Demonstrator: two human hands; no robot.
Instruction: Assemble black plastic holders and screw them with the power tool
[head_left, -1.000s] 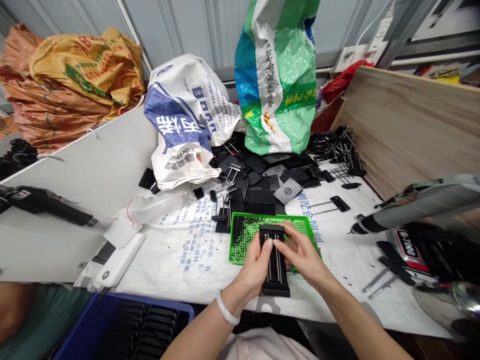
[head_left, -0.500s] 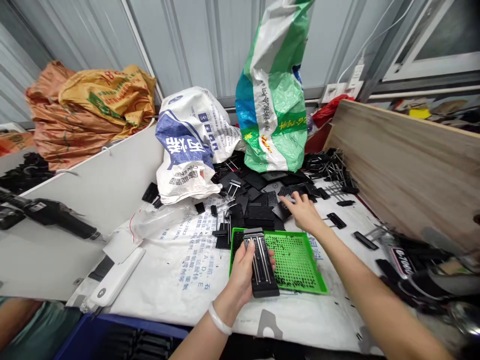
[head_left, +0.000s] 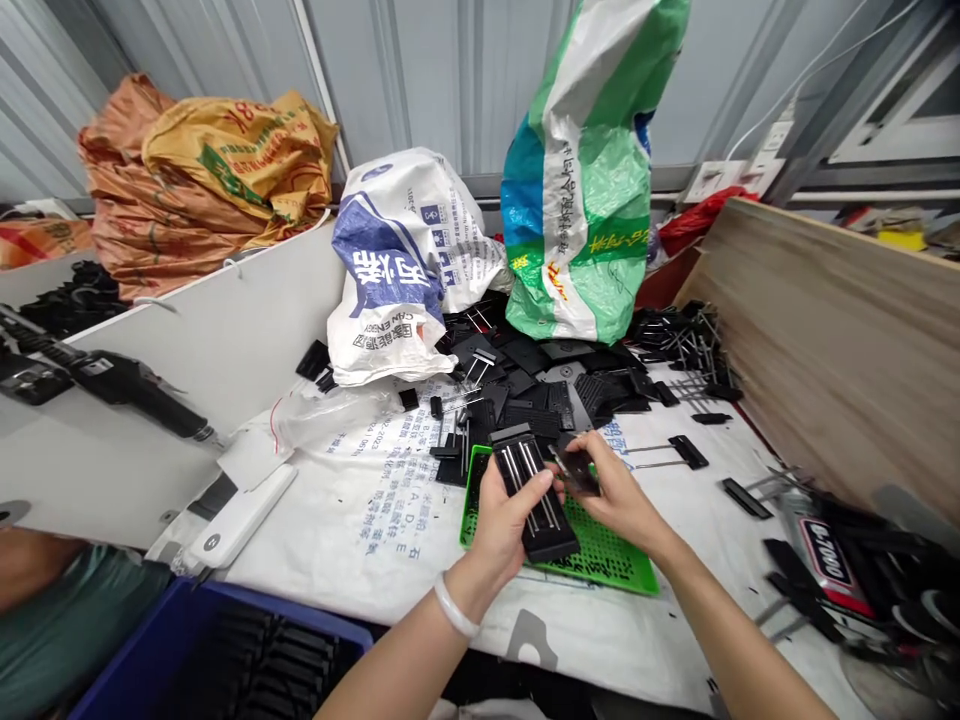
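Near the front edge of the table (head_left: 315, 550), over the green tray (head_left: 643, 578), the left hand (head_left: 496, 520) is wrapped round a black holder (head_left: 545, 520) fitted with thin metal rods, its thumb lying across the front. Just beside it, the right hand (head_left: 621, 497) pinches a dark plate (head_left: 576, 470), tilted and partly blurred; whether plate and holder touch, I cannot tell. Black bits lie in the tray. Behind it, a pile of black plates (head_left: 517, 412) spreads toward the back edge, where a white-and-blue bag (head_left: 409, 260) and a green-and-white bag (head_left: 581, 230) stand. A wooden board (head_left: 832, 330) runs along the right edge, with a tube (head_left: 825, 560) marked B-7000 near the front right corner. Below the front left corner sits a blue bin (head_left: 296, 606) of black parts.
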